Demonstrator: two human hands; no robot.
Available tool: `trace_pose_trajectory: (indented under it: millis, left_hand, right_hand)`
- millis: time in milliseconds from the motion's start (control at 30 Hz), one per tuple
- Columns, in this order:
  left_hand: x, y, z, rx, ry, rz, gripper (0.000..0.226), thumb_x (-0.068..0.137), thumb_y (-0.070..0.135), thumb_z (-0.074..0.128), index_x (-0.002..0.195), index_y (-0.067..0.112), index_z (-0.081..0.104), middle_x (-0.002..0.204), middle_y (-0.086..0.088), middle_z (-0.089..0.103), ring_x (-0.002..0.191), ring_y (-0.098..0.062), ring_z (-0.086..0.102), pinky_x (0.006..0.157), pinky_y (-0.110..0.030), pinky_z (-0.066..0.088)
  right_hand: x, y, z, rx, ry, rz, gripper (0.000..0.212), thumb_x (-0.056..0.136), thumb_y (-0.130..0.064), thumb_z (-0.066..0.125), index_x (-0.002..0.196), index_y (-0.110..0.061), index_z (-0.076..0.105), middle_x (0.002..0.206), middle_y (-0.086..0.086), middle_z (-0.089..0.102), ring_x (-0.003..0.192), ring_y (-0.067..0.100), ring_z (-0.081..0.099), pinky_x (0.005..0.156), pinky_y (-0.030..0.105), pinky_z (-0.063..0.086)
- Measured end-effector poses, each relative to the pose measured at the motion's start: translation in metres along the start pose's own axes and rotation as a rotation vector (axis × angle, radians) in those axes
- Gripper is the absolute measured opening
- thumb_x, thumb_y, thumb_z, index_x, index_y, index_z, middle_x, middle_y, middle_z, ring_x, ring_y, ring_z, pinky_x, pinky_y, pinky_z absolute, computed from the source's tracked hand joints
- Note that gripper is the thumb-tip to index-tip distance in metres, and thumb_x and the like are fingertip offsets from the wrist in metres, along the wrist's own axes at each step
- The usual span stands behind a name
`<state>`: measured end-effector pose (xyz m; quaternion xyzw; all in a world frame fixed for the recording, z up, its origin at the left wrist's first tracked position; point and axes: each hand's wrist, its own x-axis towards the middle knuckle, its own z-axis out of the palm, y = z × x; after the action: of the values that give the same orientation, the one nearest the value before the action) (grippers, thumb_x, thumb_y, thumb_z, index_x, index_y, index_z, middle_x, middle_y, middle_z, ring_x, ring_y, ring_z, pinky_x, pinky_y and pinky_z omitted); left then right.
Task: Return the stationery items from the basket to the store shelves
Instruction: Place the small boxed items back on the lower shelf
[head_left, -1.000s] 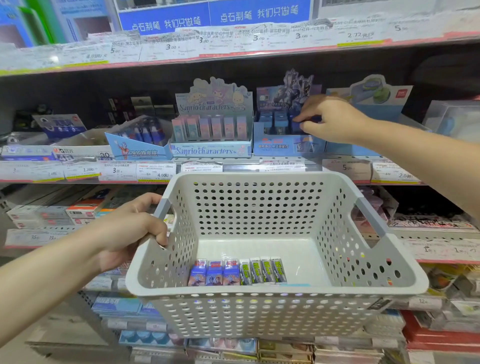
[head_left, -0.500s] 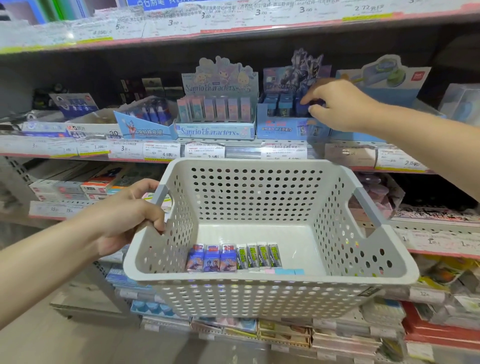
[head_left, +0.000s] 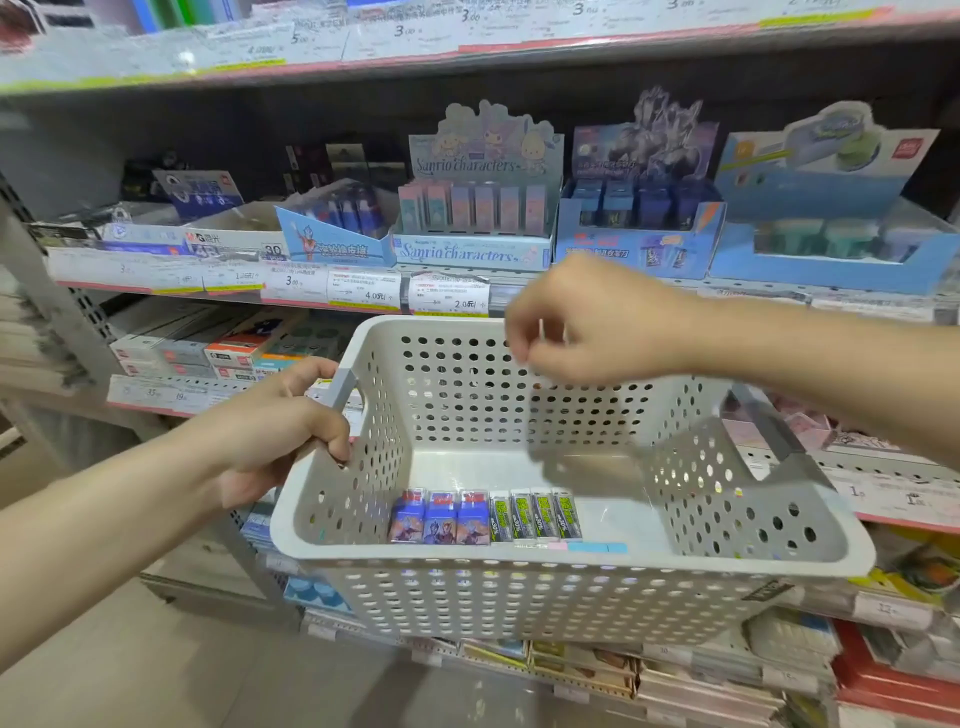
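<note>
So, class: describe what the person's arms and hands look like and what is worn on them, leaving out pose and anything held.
Both forearms are bare, with no sleeves in view. The left hand and right hand wear no gloves, and no watch, bracelet or ring is visible. The right hand is slightly motion-blurred, so fine detail there cannot be told.

Left hand (head_left: 280, 431) grips the perforated white plastic basket (head_left: 519, 597) by its handle; right hand (head_left: 597, 322) hovers above, fingers (head_left: 519, 343) loosely curled.

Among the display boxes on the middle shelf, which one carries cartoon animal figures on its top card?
The Sanrio characters box, second box left of the green-topped one. Its pastel header shows cartoon animals; the neighbours show a dark armoured figure or a red-and-blue hero.
</note>
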<state>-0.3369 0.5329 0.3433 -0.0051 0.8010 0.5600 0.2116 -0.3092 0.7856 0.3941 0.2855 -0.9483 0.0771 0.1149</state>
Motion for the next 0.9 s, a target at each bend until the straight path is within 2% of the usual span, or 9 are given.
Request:
trace_pose_trajectory:
  millis: [67, 133, 267, 333, 367, 467, 633, 800, 900]
  left_hand:
    - [0.002, -0.002, -0.006, 0.000, -0.011, 0.002, 0.052, 0.068, -0.021, 0.050, 0.101, 0.019, 0.056, 0.057, -0.017, 0.057, 0.050, -0.027, 0.054, 0.057, -0.032, 0.046]
    - [0.004, -0.003, -0.012, 0.003, -0.024, 0.004, 0.052, 0.061, -0.019, 0.054, 0.098, 0.018, 0.056, 0.057, -0.017, 0.057, 0.052, -0.028, 0.054, 0.058, -0.033, 0.047]
    - [0.011, -0.005, -0.031, 0.011, -0.042, 0.009, 0.048, 0.065, -0.020, 0.052, 0.092, 0.020, 0.054, 0.056, -0.017, 0.056, 0.052, -0.028, 0.054, 0.056, -0.032, 0.046]
    - [0.014, -0.007, -0.043, 0.012, -0.049, 0.015, 0.047, 0.070, -0.021, 0.048, 0.093, 0.019, 0.053, 0.061, -0.018, 0.055, 0.057, -0.029, 0.053, 0.060, -0.033, 0.045]
    - [0.015, -0.008, -0.049, 0.017, -0.056, 0.018, 0.048, 0.068, -0.021, 0.049, 0.094, 0.019, 0.053, 0.063, -0.019, 0.055, 0.059, -0.029, 0.053, 0.061, -0.034, 0.044]
    - [0.020, -0.010, -0.070, 0.037, -0.069, 0.028, 0.049, 0.065, -0.019, 0.052, 0.096, 0.019, 0.053, 0.062, -0.019, 0.054, 0.058, -0.029, 0.051, 0.060, -0.032, 0.043]
    - [0.026, -0.016, -0.103, 0.036, -0.101, 0.044, 0.050, 0.055, -0.015, 0.055, 0.090, 0.021, 0.053, 0.053, -0.014, 0.052, 0.053, -0.025, 0.048, 0.057, -0.028, 0.041]
    - [0.031, -0.023, -0.127, 0.033, -0.103, 0.059, 0.047, 0.072, -0.022, 0.044, 0.091, 0.020, 0.053, 0.058, -0.014, 0.054, 0.054, -0.025, 0.050, 0.056, -0.028, 0.044]
    - [0.031, -0.026, -0.137, 0.021, -0.109, 0.050, 0.048, 0.071, -0.022, 0.044, 0.092, 0.020, 0.054, 0.061, -0.015, 0.055, 0.059, -0.027, 0.052, 0.060, -0.032, 0.047]
  right_hand:
    - [0.006, -0.016, 0.025, -0.029, -0.336, -0.015, 0.014, 0.081, -0.013, 0.053, 0.074, -0.010, 0.065, 0.069, 0.000, 0.065, 0.063, 0.016, 0.057, 0.062, 0.025, 0.049]
    - [0.014, -0.025, 0.050, -0.032, -0.557, 0.005, 0.011, 0.083, -0.015, 0.058, 0.084, -0.010, 0.067, 0.080, 0.002, 0.067, 0.068, 0.016, 0.054, 0.067, 0.026, 0.047]
    - [0.040, -0.029, 0.098, -0.133, -0.757, 0.135, 0.045, 0.080, -0.031, 0.069, 0.117, -0.007, 0.060, 0.112, 0.005, 0.064, 0.095, 0.023, 0.059, 0.071, 0.028, 0.045]
    - [0.054, -0.032, 0.115, -0.180, -0.787, 0.162, 0.056, 0.076, -0.038, 0.073, 0.120, -0.006, 0.060, 0.116, 0.007, 0.064, 0.104, 0.024, 0.060, 0.076, 0.029, 0.049]
    - [0.060, -0.034, 0.122, -0.186, -0.786, 0.177, 0.060, 0.073, -0.041, 0.074, 0.120, -0.006, 0.060, 0.115, 0.007, 0.065, 0.102, 0.024, 0.061, 0.073, 0.028, 0.049]
    - [0.077, -0.047, 0.135, -0.191, -0.764, 0.210, 0.059, 0.070, -0.045, 0.076, 0.111, -0.005, 0.064, 0.101, 0.007, 0.065, 0.081, 0.019, 0.054, 0.049, 0.022, 0.035]
    - [0.102, -0.070, 0.157, -0.204, -0.769, 0.244, 0.052, 0.067, -0.049, 0.077, 0.093, -0.006, 0.064, 0.085, 0.004, 0.059, 0.074, 0.022, 0.052, 0.052, 0.024, 0.036]
    - [0.119, -0.086, 0.177, -0.232, -0.761, 0.270, 0.049, 0.069, -0.036, 0.076, 0.108, -0.009, 0.064, 0.100, 0.007, 0.067, 0.075, 0.021, 0.052, 0.054, 0.022, 0.038]
    - [0.127, -0.091, 0.182, -0.223, -0.763, 0.270, 0.048, 0.068, -0.035, 0.077, 0.106, -0.009, 0.064, 0.095, 0.006, 0.065, 0.076, 0.022, 0.053, 0.046, 0.020, 0.031]
